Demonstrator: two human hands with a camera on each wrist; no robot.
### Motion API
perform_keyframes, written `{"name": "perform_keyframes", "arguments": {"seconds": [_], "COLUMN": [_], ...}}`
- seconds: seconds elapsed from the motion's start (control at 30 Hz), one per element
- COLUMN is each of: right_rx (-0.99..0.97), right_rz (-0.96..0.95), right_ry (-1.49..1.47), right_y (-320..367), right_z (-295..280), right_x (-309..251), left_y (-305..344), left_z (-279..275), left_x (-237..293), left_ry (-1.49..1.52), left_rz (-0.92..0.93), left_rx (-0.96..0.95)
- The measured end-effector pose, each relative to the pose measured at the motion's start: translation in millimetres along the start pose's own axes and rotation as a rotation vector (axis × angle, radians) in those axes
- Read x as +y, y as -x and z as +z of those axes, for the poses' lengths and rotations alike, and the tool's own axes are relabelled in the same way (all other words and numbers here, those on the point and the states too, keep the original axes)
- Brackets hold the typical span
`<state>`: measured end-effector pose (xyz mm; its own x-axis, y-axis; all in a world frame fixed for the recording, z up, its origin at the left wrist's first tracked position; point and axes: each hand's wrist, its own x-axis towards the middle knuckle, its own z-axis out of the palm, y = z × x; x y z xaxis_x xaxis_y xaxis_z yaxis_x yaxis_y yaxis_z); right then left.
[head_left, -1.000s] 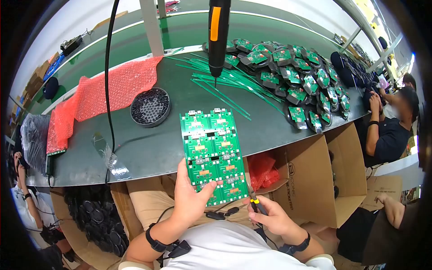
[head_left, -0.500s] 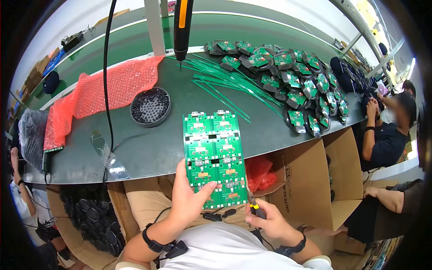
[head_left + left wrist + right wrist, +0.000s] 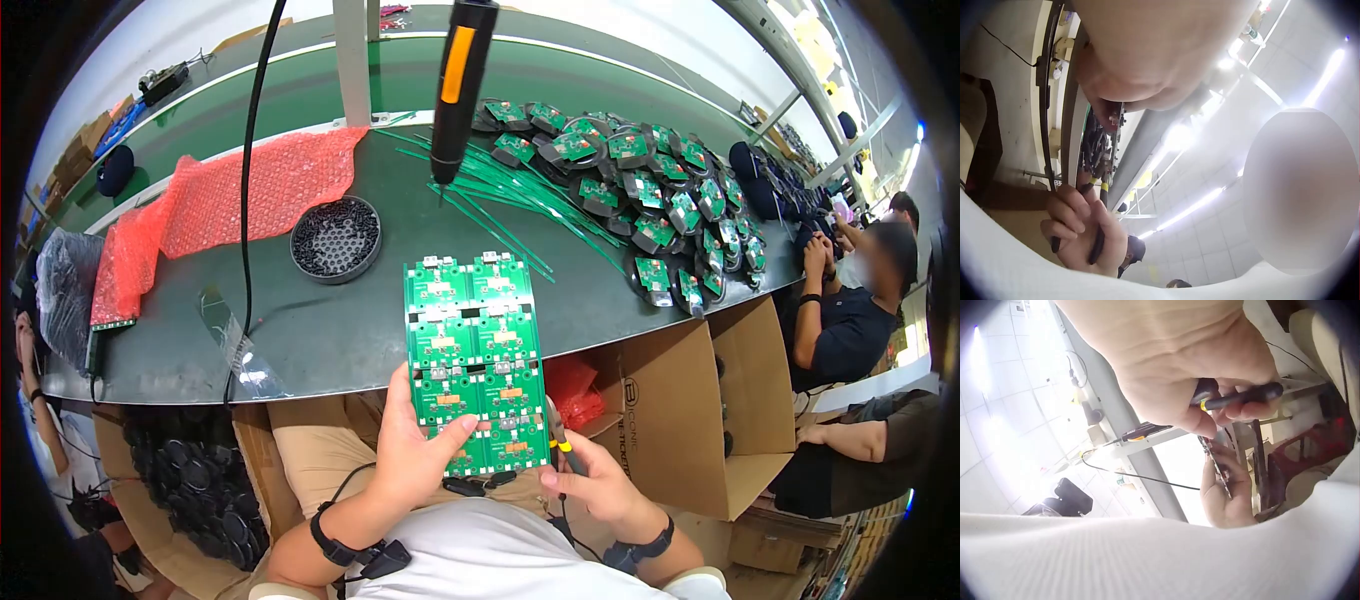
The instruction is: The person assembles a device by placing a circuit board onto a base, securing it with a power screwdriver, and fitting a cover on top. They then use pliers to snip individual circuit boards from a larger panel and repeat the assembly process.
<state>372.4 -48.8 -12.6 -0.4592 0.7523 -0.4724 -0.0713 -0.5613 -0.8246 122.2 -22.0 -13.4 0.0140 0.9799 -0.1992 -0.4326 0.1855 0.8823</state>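
My left hand [image 3: 420, 455] holds a green circuit board panel [image 3: 474, 345] by its lower left part, thumb lying across the front face. The panel is made of several joined boards in two columns and tilts up in front of my lap. My right hand [image 3: 605, 490] grips pliers [image 3: 568, 452] with black and yellow handles. Their tip stands right at the panel's lower right edge. From the left wrist, the fingers of the right hand curl round the pliers' handles [image 3: 1099, 240], while the panel appears edge-on. The right wrist view shows one black handle [image 3: 1247, 397] across the palm.
A screwdriver [image 3: 462, 90] hangs over the green table [image 3: 330, 340]. Thin green strips [image 3: 520, 190] lie near a heap of round black parts with boards [image 3: 650, 190]. A bowl [image 3: 345, 277] of small black pieces sits by red bubble wrap [image 3: 260, 195]. Cardboard boxes [image 3: 665, 400] stand below the edge.
The hanging screwdriver has swung left, then back right. Panel and both hands sit slightly lower in view; the pliers stay along the panel's right edge, their tip a little higher against it.
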Motion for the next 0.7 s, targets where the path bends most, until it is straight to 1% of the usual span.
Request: {"name": "perform_keyframes", "arguments": {"seconds": [0.1, 0.2, 0.33, 0.43, 0.5, 0.53, 0.6, 0.63, 0.7], "right_rx": [0.006, 0.003, 0.017, 0.059, 0.024, 0.022, -0.072, -0.074, -0.363], "right_rz": [-0.073, -0.077, -0.072, -0.109, -0.104, -0.103, -0.058, -0.06, 0.032], "right_ry": [0.076, 0.075, 0.094, 0.099, 0.219, 0.22, -0.027, -0.027, -0.498], "right_y": [-4.9, -6.5, -6.6, -5.5, -2.4, -2.1, -2.9, -2.5, -0.6], "right_z": [0.1, -1.7, 2.0, 6.0, -0.4, 1.1, 5.0, 4.5, 1.0], "right_x": [-7.3, -4.3, -4.5, -4.2, 2.9, 3.8, 4.3, 5.8, 13.6], "left_y": [-0.6, -1.2, 0.4, -3.3, -16.2, -20.7, -20.2, -20.3, -17.5], "left_z": [0.6, -1.5, -3.4, -8.2, -17.2, -20.5, -18.4, -16.2, -13.1], "left_x": [-3.5, -4.4, -1.1, 6.4, 4.9, 3.8, 6.9, 7.9, 2.8], "left_ry": [-0.018, -0.049, -0.094, -0.173, -0.02, -0.107, -0.05, 0.007, 0.027], "left_rz": [0.043, 0.072, 0.072, 0.043, 0.126, 0.175, 0.159, 0.141, 0.154], "left_rx": [0.003, -0.004, -0.016, -0.033, -0.06, -0.054, -0.07, -0.092, -0.069]}}
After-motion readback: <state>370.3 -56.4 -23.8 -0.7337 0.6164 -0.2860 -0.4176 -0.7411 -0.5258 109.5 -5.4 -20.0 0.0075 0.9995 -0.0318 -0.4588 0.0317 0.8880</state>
